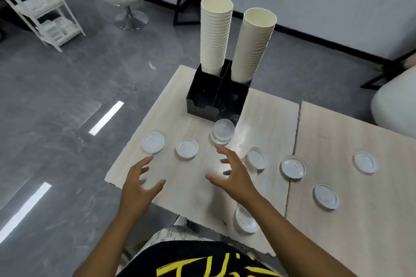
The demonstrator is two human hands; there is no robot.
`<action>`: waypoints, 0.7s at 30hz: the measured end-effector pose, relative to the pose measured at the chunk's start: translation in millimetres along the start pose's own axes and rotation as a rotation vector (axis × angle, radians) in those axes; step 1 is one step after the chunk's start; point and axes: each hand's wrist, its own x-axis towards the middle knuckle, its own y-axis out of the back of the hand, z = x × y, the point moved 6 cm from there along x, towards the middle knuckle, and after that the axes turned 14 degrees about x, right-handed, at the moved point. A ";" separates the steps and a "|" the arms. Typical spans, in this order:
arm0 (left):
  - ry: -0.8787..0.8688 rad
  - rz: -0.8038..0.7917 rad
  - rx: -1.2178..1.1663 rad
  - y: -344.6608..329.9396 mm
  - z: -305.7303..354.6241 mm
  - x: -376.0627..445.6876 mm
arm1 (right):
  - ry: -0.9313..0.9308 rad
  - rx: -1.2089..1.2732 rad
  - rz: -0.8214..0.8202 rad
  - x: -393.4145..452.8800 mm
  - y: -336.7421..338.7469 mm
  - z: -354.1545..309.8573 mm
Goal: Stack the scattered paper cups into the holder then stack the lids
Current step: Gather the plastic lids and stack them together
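Yellow letters "TH" (202, 265) show on the black shirt (180, 252).

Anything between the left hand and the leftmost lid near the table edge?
Nothing visible. The left hand hovers open just short of the leftmost lid, with only bare table between them. The next lid lies off to the right of that path.

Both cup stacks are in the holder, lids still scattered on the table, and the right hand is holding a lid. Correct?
Not quite. In the head view the right hand holds nothing; its fingers are spread above the table. The rest stands: both cup stacks sit in the holder, lids scattered.
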 end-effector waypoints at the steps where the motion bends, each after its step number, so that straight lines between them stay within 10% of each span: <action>1: 0.003 0.002 -0.009 7.3 -7.7 6.6 | 0.003 -0.006 0.004 4.4 -7.6 -2.1; 21: -0.038 -0.114 0.215 -16.4 -67.4 161.0 | -0.087 -0.239 0.060 113.4 -90.0 53.7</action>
